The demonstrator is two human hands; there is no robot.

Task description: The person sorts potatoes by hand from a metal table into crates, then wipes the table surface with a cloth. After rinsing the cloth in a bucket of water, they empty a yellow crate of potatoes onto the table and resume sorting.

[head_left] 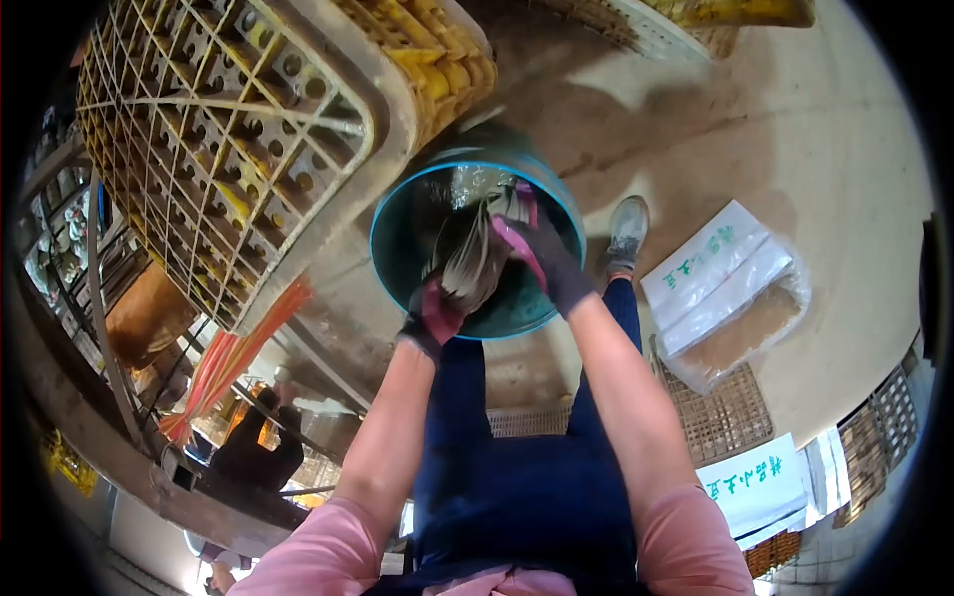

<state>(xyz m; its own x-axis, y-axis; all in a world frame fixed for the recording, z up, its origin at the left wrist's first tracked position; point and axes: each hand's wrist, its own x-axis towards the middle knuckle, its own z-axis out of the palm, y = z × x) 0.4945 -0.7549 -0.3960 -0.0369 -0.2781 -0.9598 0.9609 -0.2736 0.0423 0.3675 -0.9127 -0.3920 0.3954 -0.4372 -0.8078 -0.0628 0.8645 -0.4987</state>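
Observation:
A grey folded cloth-like bundle [475,260] is held over the opening of a round blue-green bucket [376,238], with water glinting inside it. My left hand [435,316], in a dark and pink glove, is closed on the bundle's lower left end. My right hand [542,248], gloved the same way, grips its upper right side. The bucket stands on the floor in front of my legs. Part of the bundle's far end is hidden by my right hand.
Stacked yellow crates [238,149] rise at upper left, near the bucket. Red-orange strips [234,363] hang below them. On the right lie white printed bags [715,268] and a woven mat [720,412]. A person [260,447] is partly visible at lower left.

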